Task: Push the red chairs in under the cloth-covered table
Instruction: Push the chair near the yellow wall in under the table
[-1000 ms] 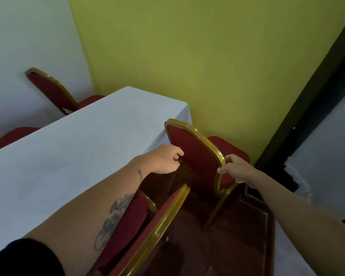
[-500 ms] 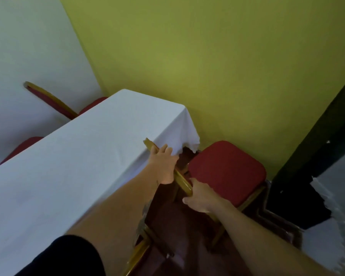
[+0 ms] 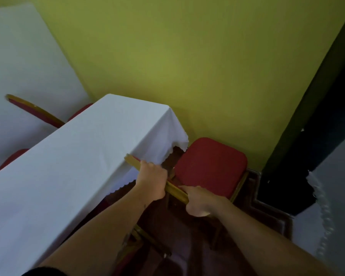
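Left hand: the left hand is closed over the gold top rail of the near red chair's backrest, fingers curled over the rail's far edge, right beside the hanging hem of the cloth.
Right hand: the right hand is closed around the same rail at its lower right end, thumb lying along the top; the two hands sit near each other on the rail with a short bare stretch of gold between them.
Near red chair: its red seat stands by the end of the bench, beside the cloth's corner and close to the yellow-green wall; the seat is out in the open, not under the cloth. The backrest's upper left end touches or overlaps the cloth edge. A gold leg shows at the seat's right side.
Bench: a long bench covered by a white cloth runs from the lower left up to the wall; the cloth has a scalloped hem that hangs down at the near corner.
Far chairs: on the other side of the bench, a red chair backrest with a gold rim leans near the white wall, and part of another red seat shows at the left edge.
Lower chair: below the left forearm, a piece of gold frame of a further chair is partly hidden; its position cannot be told clearly.
Floor: dark reddish floor under the arms.
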The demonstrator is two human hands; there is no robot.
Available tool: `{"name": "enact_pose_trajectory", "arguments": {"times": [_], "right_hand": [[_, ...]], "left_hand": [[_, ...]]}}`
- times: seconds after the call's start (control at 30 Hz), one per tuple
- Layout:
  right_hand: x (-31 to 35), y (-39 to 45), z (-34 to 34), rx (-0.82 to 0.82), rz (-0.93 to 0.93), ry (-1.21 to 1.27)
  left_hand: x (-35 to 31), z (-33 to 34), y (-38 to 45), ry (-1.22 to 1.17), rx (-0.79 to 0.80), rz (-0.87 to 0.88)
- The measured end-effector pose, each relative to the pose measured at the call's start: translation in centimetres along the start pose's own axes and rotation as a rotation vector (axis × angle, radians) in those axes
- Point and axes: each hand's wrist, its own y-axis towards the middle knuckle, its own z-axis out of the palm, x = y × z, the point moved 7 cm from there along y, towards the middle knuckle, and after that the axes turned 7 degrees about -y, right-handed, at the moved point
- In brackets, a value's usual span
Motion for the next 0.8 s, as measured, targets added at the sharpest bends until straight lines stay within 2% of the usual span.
{"name": "enact_pose_trajectory", "arguments": {"times": [0.17, 0.27, 0.4, 0.47, 0.53, 0.63, 0.7, 0.73, 0.8], "right_hand": [[-3.0, -3.5, 0.5, 0.033, 0.008, -0.044], [-5.6, -5.8, 0.7, 0.011, 0.05, -0.036], [-10.0, -9.0, 0.7, -0.075, 0.154, 0.077], [-12.0, -10.4, 0.8, -0.157, 0.206, 0.137], [-13.5, -11.9, 1.1, -0.29, 0.254, 0.246], [-14.5, -14.2, 2.9, -0.557, 0.357, 0.572], [-14.2, -15.4, 5.3, -0.772, 0.446, 0.966], [-13.6, -15.6, 6.8, -0.828, 0.473, 1.219], [-11.0, -14.9, 9.4, -0.781, 0.438, 1.697]], "left_hand": [[-4.2, -0.5, -2.7, -0.052, -0.01, 0.028], [-6.8, -1.0, -4.9, -0.166, -0.023, 0.041], [-9.0, -1.5, -7.4, -0.476, -0.089, 0.201], [-8.2, -0.6, -8.2, -0.71, -0.023, 0.257], [-6.2, 1.4, -8.5, -0.818, 0.08, 0.196], [-3.4, 4.5, -9.0, -0.819, 0.152, 0.096], [-2.6, 5.4, -9.0, -0.84, 0.102, 0.073], [-2.5, 5.5, -8.9, -0.817, 0.069, 0.076], [-2.8, 5.3, -8.9, -0.733, 0.011, 0.09]]}}
